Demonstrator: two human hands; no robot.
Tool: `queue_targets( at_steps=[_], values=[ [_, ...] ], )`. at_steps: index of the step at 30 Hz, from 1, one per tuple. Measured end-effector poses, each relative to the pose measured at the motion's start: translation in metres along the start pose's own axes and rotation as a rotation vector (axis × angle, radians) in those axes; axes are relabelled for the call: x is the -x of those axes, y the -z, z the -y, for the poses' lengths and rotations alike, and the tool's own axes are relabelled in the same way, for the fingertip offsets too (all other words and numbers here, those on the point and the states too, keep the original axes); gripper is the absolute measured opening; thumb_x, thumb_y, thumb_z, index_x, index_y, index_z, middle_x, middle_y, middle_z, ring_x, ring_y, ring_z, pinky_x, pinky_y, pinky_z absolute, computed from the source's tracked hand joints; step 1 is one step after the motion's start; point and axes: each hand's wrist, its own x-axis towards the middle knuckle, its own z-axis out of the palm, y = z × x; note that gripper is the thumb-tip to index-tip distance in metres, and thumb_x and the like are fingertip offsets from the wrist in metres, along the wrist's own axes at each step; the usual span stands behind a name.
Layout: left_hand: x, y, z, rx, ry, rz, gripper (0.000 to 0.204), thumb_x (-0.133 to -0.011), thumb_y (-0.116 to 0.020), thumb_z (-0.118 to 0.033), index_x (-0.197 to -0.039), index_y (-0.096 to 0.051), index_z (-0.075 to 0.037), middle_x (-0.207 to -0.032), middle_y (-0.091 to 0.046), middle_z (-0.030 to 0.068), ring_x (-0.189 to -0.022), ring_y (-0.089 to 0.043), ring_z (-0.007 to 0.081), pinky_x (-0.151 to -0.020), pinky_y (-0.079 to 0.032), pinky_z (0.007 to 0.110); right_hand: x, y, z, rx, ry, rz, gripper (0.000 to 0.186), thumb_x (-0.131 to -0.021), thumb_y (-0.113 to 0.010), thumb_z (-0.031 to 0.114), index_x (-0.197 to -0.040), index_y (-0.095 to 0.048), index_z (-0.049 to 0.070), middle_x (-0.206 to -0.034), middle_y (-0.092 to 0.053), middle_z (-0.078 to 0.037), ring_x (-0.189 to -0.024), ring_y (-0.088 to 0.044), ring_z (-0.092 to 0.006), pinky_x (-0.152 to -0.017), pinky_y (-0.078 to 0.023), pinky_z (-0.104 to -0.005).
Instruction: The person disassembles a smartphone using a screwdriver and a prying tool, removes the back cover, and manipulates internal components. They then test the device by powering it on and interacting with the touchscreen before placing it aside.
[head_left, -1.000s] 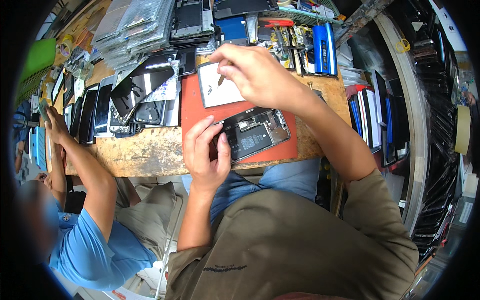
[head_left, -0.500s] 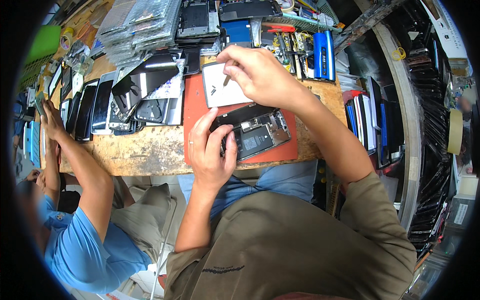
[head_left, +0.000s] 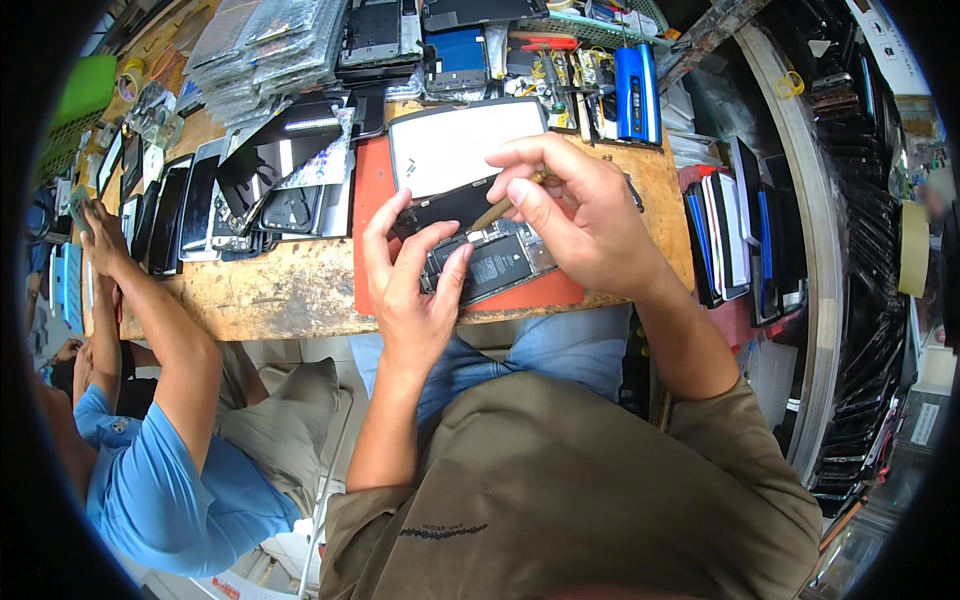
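Right hand (head_left: 600, 225) has a thin brownish tool (head_left: 490, 215) pinched between thumb and fingertips, pointed end angled down at the opened phone (head_left: 495, 265). Can't tell if the tip is actually touching anything in there. Left hand (head_left: 410, 285) is at the phone's left end, fingers curled loosely with a gap between thumb and forefinger; can't tell whether it's really squeezing the edge.

The phone's on a red mat (head_left: 372, 170) at the front of a scuffed wooden bench (head_left: 270, 295), a dark panel (head_left: 440, 208) along its far side. Just behind is a white pad (head_left: 465, 135) with a few tiny dark bits (head_left: 411, 168) on it. Bench is packed: bubble-wrap packs (head_left: 265, 70) piled up back left, a row of phones (head_left: 175, 215) below those, a shiny blue case (head_left: 637, 95) back right. Somebody in a blue shirt (head_left: 185, 480) is over on the left.

Pose-wise, left forearm comes nearly straight up; right one slants in from the right, wrist bent over the phone.
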Motion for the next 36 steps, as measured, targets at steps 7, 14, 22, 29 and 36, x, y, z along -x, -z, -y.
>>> queue_targets(
  at_steps=[7,14,22,29,36],
  values=[
    [0.003,0.0006,-0.0017,-0.04,0.014,-0.021,0.015,-0.083,-0.087,-0.005,-0.096,-0.08,-0.006,-0.141,-0.058,0.0189,-0.129,-0.061,0.0329,-0.107,-0.049,0.044,0.0061,-0.002,-0.0026,0.022,0.061,-0.017,0.026,-0.107,-0.059,0.004,-0.13,-0.063,-0.005,-0.104,-0.073,-0.01,-0.094,-0.071,-0.0114,-0.084,-0.061,-0.0273],
    [0.0031,-0.0015,0.004,-0.066,-0.066,-0.048,0.015,-0.082,-0.088,-0.01,-0.094,-0.08,-0.008,-0.136,-0.059,0.0205,-0.127,-0.06,0.0356,-0.099,-0.051,0.044,0.008,-0.0015,-0.0014,0.039,0.078,-0.032,0.026,-0.106,-0.059,0.002,-0.131,-0.063,-0.004,-0.104,-0.074,-0.01,-0.094,-0.071,-0.0113,-0.083,-0.06,-0.027],
    [0.0042,-0.0007,0.0025,-0.057,-0.047,-0.046,0.016,-0.081,-0.088,-0.009,-0.095,-0.081,-0.011,-0.136,-0.059,0.0203,-0.125,-0.06,0.0354,-0.1,-0.051,0.044,0.0097,-0.0015,-0.0003,0.073,0.112,-0.028,0.027,-0.105,-0.059,0.001,-0.132,-0.063,-0.004,-0.105,-0.074,-0.009,-0.091,-0.07,-0.0105,-0.08,-0.06,-0.0257],
    [0.0025,-0.0005,0.0019,-0.062,-0.078,-0.051,0.018,-0.08,-0.089,-0.009,-0.096,-0.082,-0.012,-0.135,-0.059,0.02,-0.125,-0.06,0.0354,-0.1,-0.05,0.044,0.0103,-0.001,-0.0007,0.077,0.13,-0.068,0.026,-0.104,-0.06,0.001,-0.13,-0.064,-0.004,-0.105,-0.074,-0.01,-0.09,-0.07,-0.0103,-0.079,-0.06,-0.0255],
    [0.0027,-0.0011,0.0023,-0.046,-0.069,-0.049,0.018,-0.079,-0.089,-0.009,-0.095,-0.082,-0.013,-0.135,-0.059,0.0203,-0.126,-0.059,0.0354,-0.101,-0.05,0.044,0.0096,-0.0019,-0.0005,0.09,0.139,-0.064,0.026,-0.104,-0.06,0.001,-0.129,-0.064,-0.003,-0.103,-0.075,-0.01,-0.09,-0.071,-0.011,-0.078,-0.06,-0.0256]
  ],
)
